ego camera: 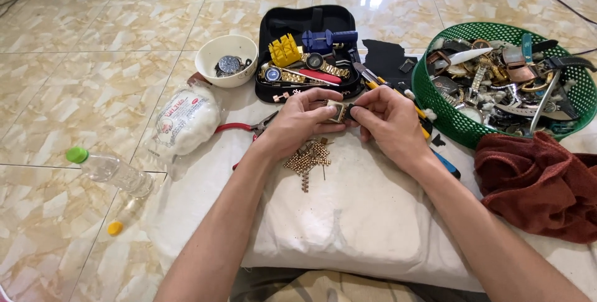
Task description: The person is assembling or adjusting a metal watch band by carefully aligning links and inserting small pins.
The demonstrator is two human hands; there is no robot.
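— So, where are the hands? 
— Both meet over the far edge of the white cushion (348,215). The left hand (301,118) is curled, fingertips pinched on a small gold watch case (336,111); the right hand (385,118) is closed too, pressing a dark piece against the case's right side. What exactly that piece is, I cannot tell.

— How should that grip be handled? 
— My judgement: keep the case braced low against the cushion, push straight along the pin line, and keep thumbs clear so nothing springs off. Loose gold bracelet links (308,158) lie just below the left wrist; best not to sweep them.

— And round about? 
— Red-handled pliers (245,128) lie left of the hands, beside a bag of cotton wool (186,118). Beyond, an open black tool case (311,50) holds a yellow holder, a blue tool and gold watches, with a cream bowl (227,59) to its left. A green basket (448,115) of watch parts sits right, with a dark red cloth (538,184) near it.

— The floor? 
— Glossy beige marble-pattern tiles (93,91); a clear bottle (115,171) with a green cap lies near the cushion's left edge.
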